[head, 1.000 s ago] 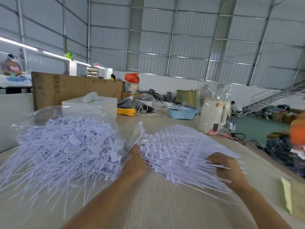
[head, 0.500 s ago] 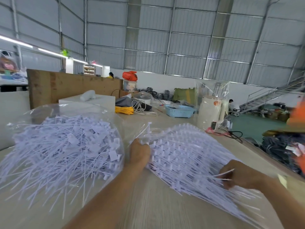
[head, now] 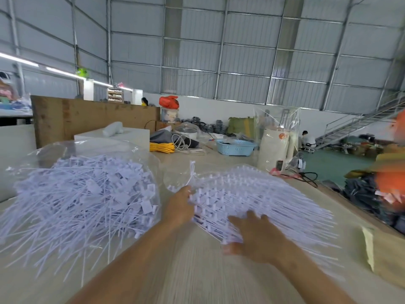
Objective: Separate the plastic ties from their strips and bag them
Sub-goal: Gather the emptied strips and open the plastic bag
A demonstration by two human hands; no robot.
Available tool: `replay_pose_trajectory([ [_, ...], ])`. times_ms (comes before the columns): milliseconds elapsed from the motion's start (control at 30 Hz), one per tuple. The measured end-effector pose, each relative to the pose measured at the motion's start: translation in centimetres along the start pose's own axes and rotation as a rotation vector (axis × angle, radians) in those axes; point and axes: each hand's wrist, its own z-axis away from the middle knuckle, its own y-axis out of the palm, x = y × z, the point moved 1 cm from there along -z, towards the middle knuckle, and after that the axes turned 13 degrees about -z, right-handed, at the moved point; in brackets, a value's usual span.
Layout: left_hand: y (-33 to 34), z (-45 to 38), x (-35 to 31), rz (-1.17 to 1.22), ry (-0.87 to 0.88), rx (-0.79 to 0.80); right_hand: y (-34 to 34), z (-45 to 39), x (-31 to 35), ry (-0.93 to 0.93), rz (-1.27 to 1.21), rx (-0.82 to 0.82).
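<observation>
At the far left of the pale worktop [head: 197,279] lies a clear plastic bag [head: 96,148] heaped with loose white plastic ties [head: 83,194]; many of their thin tails spill out of the bag's mouth toward the near edge. Behind the bag stands a white box [head: 114,137] with a brown board [head: 94,117] beyond it.

Just right of the bag, the left hand [head: 179,207] reaches forward to the left end of a fanned stack of white tie strips [head: 263,194], where the small heads of the ties stand in rows. Its grip is closed round that end of the stack, the fingers tucked under and out of sight. A twist of clear film [head: 192,172] rises just above this hand.

The right hand [head: 256,235] lies on the near edge of the same stack, its grip spread, fingers straight and resting flat over the ties, thumb out to the left. It is blurred, so finer contact cannot be told. The tails of the strips fan away to the right across the worktop.

Farther back sit a yellow coiled cord [head: 162,147], a light blue basket [head: 235,147] and a white cylinder wrapped in clear film [head: 276,148]. At the right edge lies a yellowish sheet [head: 370,249], and a blurred figure in orange [head: 392,178] stands beside the worktop.
</observation>
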Motion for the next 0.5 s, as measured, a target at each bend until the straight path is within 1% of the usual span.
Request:
replay_pose_trajectory([
  [33,-0.1,0.0,0.1,0.013,0.011,0.012,0.8,-0.5,0.3,0.024,0.139,-0.07],
  [67,-0.2,0.1,0.3,0.01,0.022,0.015,1.2,-0.9,0.7,0.022,0.225,-0.158],
  [133,-0.2,0.0,0.7,-0.014,0.03,0.001,1.9,-1.7,1.2,0.004,0.296,-0.241],
  [233,-0.2,0.1,0.8,-0.054,0.005,-0.019,2.6,-2.8,1.2,-0.009,0.342,-0.278],
  [367,0.3,1.4,-0.5,-0.179,0.033,0.07,3.0,-3.8,1.8,-0.076,0.421,-0.348],
  [500,0.4,3.2,-1.2,-0.348,0.107,0.133,3.3,-5.3,2.5,-0.078,0.479,-0.357],
])
